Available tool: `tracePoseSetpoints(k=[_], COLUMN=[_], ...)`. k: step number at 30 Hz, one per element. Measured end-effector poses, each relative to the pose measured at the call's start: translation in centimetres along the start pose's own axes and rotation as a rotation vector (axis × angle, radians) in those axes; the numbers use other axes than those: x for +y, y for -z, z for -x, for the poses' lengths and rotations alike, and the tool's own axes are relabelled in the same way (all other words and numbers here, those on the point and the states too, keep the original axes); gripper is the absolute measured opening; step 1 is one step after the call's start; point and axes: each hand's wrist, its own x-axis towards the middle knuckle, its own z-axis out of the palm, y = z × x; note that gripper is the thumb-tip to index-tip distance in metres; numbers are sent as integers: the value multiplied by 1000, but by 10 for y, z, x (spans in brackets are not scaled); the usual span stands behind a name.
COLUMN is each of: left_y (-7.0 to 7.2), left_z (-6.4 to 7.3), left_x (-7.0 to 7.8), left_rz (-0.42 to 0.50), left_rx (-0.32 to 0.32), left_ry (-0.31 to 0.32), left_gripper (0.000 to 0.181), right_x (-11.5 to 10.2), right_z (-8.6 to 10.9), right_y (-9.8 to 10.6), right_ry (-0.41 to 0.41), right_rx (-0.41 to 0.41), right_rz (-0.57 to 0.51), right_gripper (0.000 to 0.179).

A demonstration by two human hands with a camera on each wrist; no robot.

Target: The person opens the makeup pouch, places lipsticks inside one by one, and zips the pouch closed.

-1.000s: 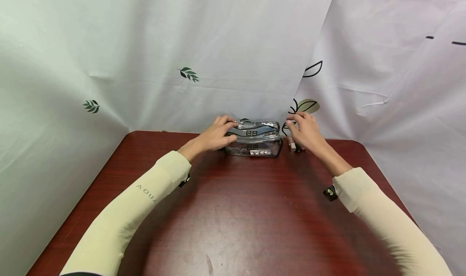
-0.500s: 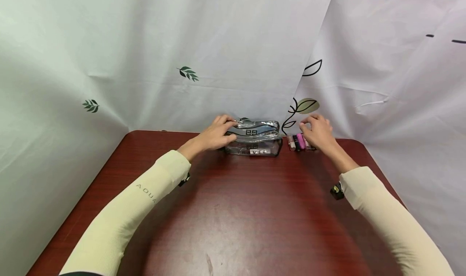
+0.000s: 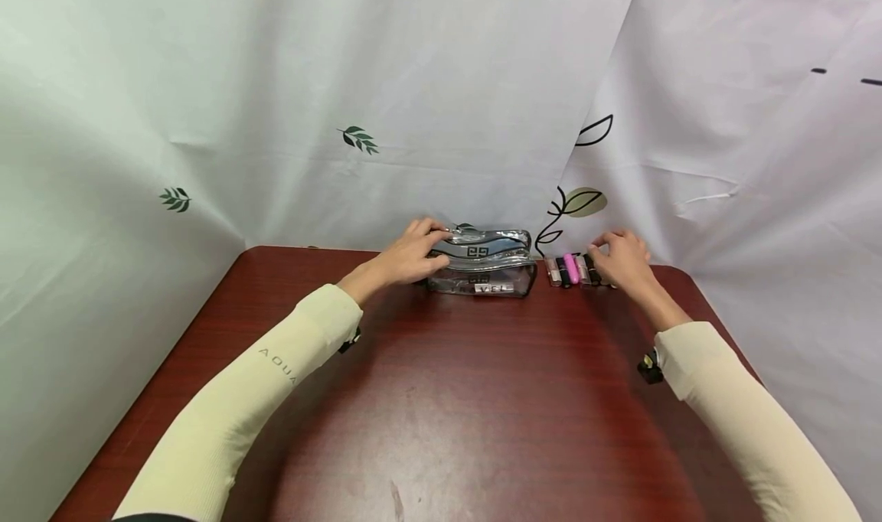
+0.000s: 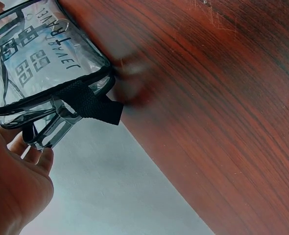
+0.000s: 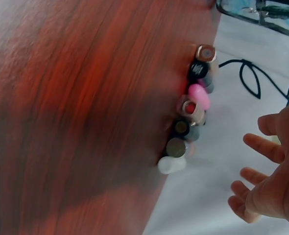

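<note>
A clear toiletry bag (image 3: 513,279) with black trim and "TRAVEL" lettering stands at the back edge of the table. My left hand (image 3: 403,258) holds its left end, thumb toward the front and fingers along the top; in the left wrist view the fingers (image 4: 45,159) lie by the end tab with its black strap (image 4: 90,105). My right hand (image 3: 623,262) hovers over the right end of a row of lipstick-like tubes, fingers loosely bent and holding nothing. A bright pink tube (image 5: 199,96) lies in that row, with a white one (image 5: 171,165) at its end.
The dark red wood-grain table (image 3: 441,399) stretches toward me. Behind it hangs a pale curtain (image 3: 441,124) with leaf prints, close behind the bag and tubes. The row lies just right of the bag.
My right hand has moved right along the back edge, from beside the bag to the row's right end, uncovering the tubes. My left hand and the bag have stayed put.
</note>
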Motion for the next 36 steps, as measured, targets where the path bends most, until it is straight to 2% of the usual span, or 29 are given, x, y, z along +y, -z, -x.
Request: tracePoseSetpoints(k=[16, 36], left_y=[1, 0], left_z=[-1, 0], left_x=[-1, 0], left_rz=[1, -2], left_rx=[-1, -11], left_ry=[-1, 4], left_gripper=[70, 70], right_x=[30, 51], right_z=[7, 14], right_y=[2, 3], right_ry=[-67, -135], right_rx=[-58, -125], right_rz=[40, 103], right_gripper=[47, 38])
